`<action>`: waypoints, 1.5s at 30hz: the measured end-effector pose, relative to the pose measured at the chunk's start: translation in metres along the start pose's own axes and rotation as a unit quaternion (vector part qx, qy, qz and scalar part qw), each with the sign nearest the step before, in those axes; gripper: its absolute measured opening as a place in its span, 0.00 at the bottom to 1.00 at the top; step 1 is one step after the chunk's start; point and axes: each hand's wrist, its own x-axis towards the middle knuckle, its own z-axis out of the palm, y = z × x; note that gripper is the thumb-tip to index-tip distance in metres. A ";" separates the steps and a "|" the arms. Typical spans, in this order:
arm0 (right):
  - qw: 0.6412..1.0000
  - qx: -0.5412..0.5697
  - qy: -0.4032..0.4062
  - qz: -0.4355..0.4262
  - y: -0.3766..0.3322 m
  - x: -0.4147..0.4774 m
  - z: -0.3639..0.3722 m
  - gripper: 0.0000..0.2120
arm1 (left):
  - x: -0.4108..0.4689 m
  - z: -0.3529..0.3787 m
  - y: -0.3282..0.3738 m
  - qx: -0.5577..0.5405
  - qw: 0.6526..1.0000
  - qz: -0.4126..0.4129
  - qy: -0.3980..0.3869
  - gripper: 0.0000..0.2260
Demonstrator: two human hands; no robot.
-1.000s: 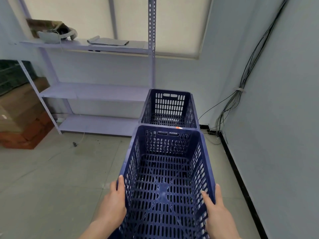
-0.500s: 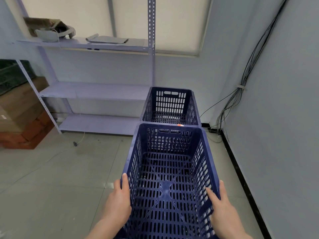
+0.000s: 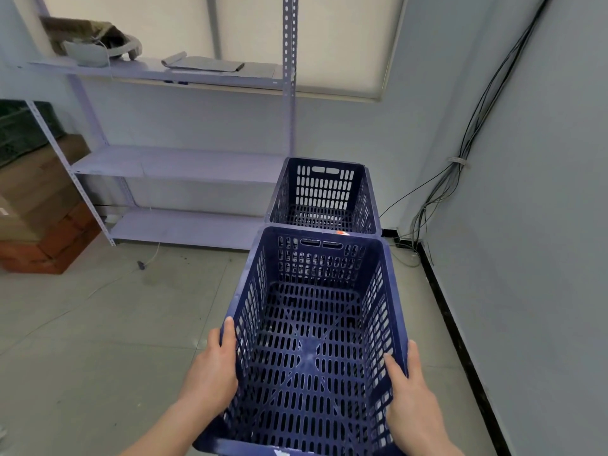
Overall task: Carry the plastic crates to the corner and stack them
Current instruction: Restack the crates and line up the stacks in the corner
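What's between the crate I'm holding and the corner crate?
Nothing shows in the head view: the far rim of the held crate overlaps the near rim of the corner crate, hiding any floor between.

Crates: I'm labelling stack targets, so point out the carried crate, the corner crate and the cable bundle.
carried crate (image 3: 309, 352), head view, centre of its floor.
corner crate (image 3: 324, 189), head view, far end wall.
cable bundle (image 3: 458, 161), head view, at the tie.

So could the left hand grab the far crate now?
Probably not. The left hand is busy gripping the near crate, which sits between it and the far crate.
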 end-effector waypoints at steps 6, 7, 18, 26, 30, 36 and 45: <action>1.000 0.008 -0.002 -0.004 0.000 -0.001 -0.002 0.40 | -0.001 0.004 -0.001 -0.005 1.000 -0.006 0.003 0.40; 1.000 0.008 -0.003 -0.005 0.000 -0.002 -0.003 0.40 | -0.001 0.005 -0.001 -0.001 1.000 -0.005 0.003 0.40; 1.000 -0.012 -0.013 0.011 -0.004 -0.003 -0.006 0.41 | 0.001 0.005 0.002 0.017 1.000 -0.010 -0.015 0.41; 0.998 -0.059 -0.017 -0.014 -0.008 0.011 -0.014 0.46 | 0.005 0.007 -0.004 -0.030 0.999 -0.017 -0.018 0.38; 0.999 -0.033 0.005 -0.038 -0.009 0.048 -0.027 0.46 | 0.012 0.002 0.000 -0.073 0.997 -0.011 -0.029 0.34; 0.999 -0.019 0.018 -0.038 -0.012 0.086 -0.032 0.45 | 0.049 -0.002 0.006 -0.061 0.998 -0.007 -0.024 0.35; 0.998 -0.027 0.039 -0.043 -0.020 0.129 -0.047 0.45 | 0.135 -0.017 0.023 -0.067 0.997 0.019 -0.016 0.33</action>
